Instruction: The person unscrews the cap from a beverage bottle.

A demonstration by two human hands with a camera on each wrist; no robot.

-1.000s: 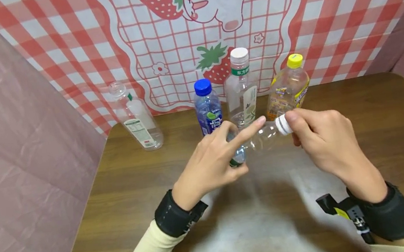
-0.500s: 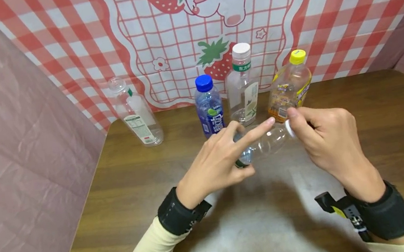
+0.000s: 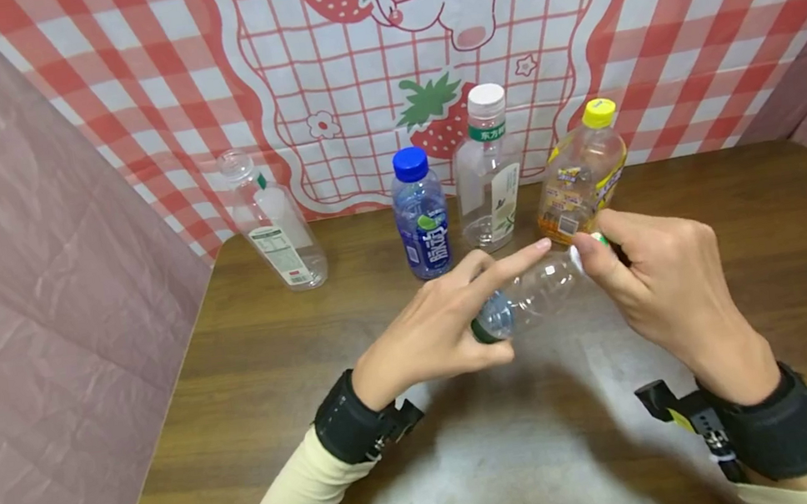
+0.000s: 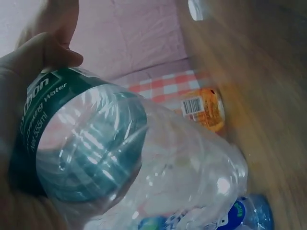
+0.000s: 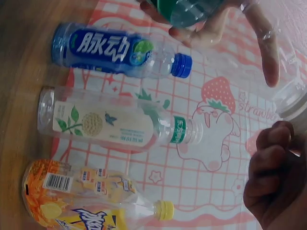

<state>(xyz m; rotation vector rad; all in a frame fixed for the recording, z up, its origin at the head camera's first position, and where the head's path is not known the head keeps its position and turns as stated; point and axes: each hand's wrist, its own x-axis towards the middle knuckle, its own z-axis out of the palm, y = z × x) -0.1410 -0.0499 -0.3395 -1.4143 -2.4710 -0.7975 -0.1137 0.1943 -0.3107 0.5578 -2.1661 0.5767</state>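
Note:
A clear plastic water bottle (image 3: 543,292) with a dark green label (image 4: 57,103) lies tilted in the air above the table. My left hand (image 3: 431,324) grips it round the labelled part, index finger stretched along its side towards the neck. At the neck end my right hand (image 3: 659,275) pinches a white cap (image 3: 576,258) between thumb and curled fingers; a bit of green shows beside the thumb. The fingers cover most of the cap, and whether it sits on the neck I cannot tell.
Along the back stand a blue-capped bottle (image 3: 422,229), a white-capped clear bottle (image 3: 475,193) and a yellow-capped bottle (image 3: 567,181). At the left stands a capless clear bottle (image 3: 282,246). Behind the wooden table (image 3: 245,439) hangs a red-and-white checked cloth (image 3: 164,88).
The right hand has turned at the cap, bringing some green into sight. Both hands and the bottle now appear slightly further right; the head view has shifted a little. The standing bottles remain in place.

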